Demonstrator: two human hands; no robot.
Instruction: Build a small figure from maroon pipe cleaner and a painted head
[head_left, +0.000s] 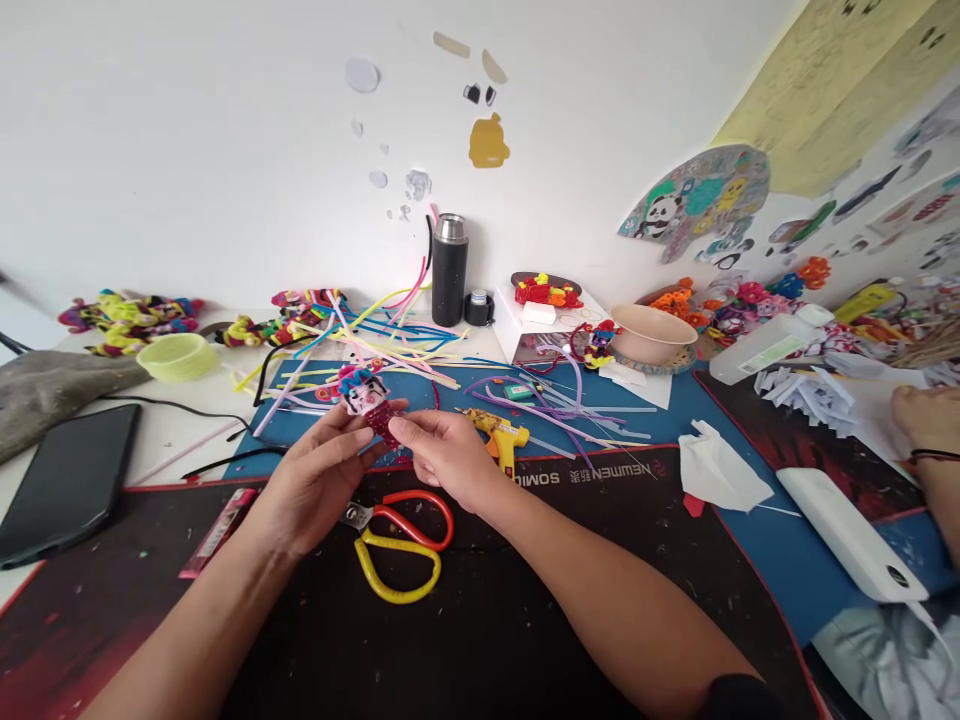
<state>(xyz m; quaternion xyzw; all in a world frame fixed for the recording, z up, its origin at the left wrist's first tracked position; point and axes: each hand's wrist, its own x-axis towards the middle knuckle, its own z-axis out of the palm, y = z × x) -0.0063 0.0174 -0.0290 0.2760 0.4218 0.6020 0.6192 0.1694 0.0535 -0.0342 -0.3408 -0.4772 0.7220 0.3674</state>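
Both of my hands meet around a small doll (367, 398) with a white painted face, a blue and pink headdress and a dark red body. My left hand (322, 455) supports it from the left, thumb on the front and fingers behind. My right hand (442, 450) pinches the red lower body between thumb and fingers. Just below them, scissors (405, 545) with one red and one yellow handle lie on the black mat (480, 640). Behind my right hand is a yellow glue gun (502, 437), partly covered by that hand.
Coloured pipe cleaners (405, 335) spread across the back near a black flask (450, 275). On the left lie a phone (71, 480) and a yellow-green bowl (176, 357). To the right are a beige bowl (652, 335), a white power bank (851, 535) and another person's arm (934, 450).
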